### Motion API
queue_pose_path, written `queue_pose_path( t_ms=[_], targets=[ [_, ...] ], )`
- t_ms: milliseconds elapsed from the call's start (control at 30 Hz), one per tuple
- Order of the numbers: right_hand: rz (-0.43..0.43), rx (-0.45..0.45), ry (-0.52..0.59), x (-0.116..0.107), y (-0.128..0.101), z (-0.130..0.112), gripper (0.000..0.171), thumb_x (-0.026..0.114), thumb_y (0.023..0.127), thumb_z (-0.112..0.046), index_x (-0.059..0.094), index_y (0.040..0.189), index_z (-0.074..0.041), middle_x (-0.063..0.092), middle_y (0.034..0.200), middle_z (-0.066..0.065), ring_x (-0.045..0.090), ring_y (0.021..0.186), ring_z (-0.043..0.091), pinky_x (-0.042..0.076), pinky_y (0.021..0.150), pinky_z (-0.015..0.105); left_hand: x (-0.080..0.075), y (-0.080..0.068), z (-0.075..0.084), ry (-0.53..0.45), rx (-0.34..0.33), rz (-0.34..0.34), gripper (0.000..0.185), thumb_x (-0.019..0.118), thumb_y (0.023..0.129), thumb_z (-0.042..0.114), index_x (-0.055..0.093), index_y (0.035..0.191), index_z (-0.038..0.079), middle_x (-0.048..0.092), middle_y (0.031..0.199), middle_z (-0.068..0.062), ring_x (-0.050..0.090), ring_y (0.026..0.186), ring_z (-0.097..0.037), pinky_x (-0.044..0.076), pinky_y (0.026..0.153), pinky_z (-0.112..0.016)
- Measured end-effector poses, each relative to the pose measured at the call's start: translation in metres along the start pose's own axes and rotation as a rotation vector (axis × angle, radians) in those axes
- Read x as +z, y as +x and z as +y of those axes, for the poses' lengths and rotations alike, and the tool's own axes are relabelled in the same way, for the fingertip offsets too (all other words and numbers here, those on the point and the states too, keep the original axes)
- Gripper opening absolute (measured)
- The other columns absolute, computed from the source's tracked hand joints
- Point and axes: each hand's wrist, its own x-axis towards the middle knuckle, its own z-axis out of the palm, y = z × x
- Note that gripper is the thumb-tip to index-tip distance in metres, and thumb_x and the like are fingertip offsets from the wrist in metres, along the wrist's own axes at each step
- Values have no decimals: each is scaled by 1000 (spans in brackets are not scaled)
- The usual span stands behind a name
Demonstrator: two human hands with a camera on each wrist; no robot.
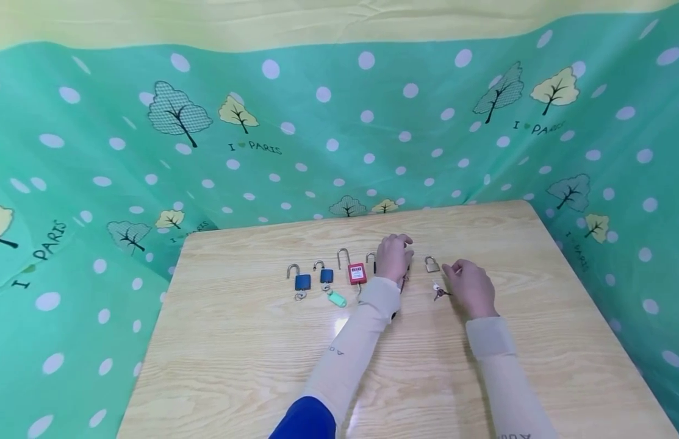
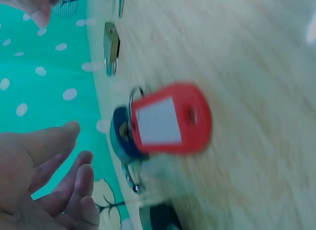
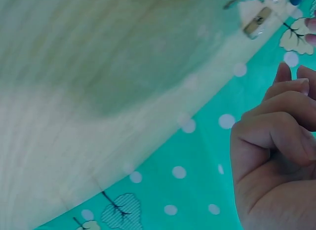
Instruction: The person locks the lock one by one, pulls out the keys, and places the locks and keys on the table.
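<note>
My left hand hovers over the right part of a row of padlocks, its fingers loosely bent and nothing between them. Beside it in the left wrist view is a dark blue padlock with a red key tag on its ring. Part of another dark padlock shows below that one. Over on the right, my right hand is loosely curled and holds nothing visible. Close to its fingertips lie a small brass padlock, shackle closed, and a small bunch of keys.
Left of my hands, two blue padlocks and a red padlock lie with shackles open. A green key tag lies below the second blue one. The wooden table meets a green dotted cloth at the back and sides.
</note>
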Motion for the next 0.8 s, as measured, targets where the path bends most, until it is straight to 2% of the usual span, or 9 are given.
queue_pose_path(
  t_ms=[233,367,467,533,667,800],
  targets=[
    [-24,-43,17,11,4,-21,36,54,101,-35,64,96,-1,65,74,10,53,55,18,39,46,30,-13,-3,-12,-10,-73,-12,28,73,92,25,69,118,18,67,110,1,61,105,-19,49,93,-34],
    [-47,-69,3,22,6,-31,35,59,99,-34,63,103,0,67,79,12,56,59,20,43,50,32,-17,-5,-14,-14,-104,-41,32,74,91,28,69,120,18,66,111,0,60,108,-22,49,96,-34],
    [-64,-79,-24,32,7,-38,41,62,97,-35,61,113,3,70,90,18,64,71,27,51,59,40,-18,-7,-14,14,-104,-61,38,77,87,32,69,121,18,66,112,-1,60,108,-22,48,96,-34],
    [-70,-86,-50,40,8,-42,49,65,95,-36,58,122,5,70,105,25,67,87,37,55,70,48,-18,-8,-15,60,-96,-69,43,80,84,35,69,122,19,66,113,-1,60,107,-22,48,96,-33],
    [-68,-105,-118,54,10,-50,60,68,93,-33,52,135,7,59,129,31,58,115,49,51,88,61,-16,-10,-17,140,-82,-82,46,82,80,38,69,121,20,67,113,0,60,106,-19,46,97,-32],
    [-54,-114,-165,62,10,-58,54,71,90,-29,57,129,7,62,123,31,58,111,51,52,83,63,-14,-12,-19,170,-81,-90,44,82,80,38,69,118,20,67,112,0,60,103,-19,46,96,-32]
  ],
)
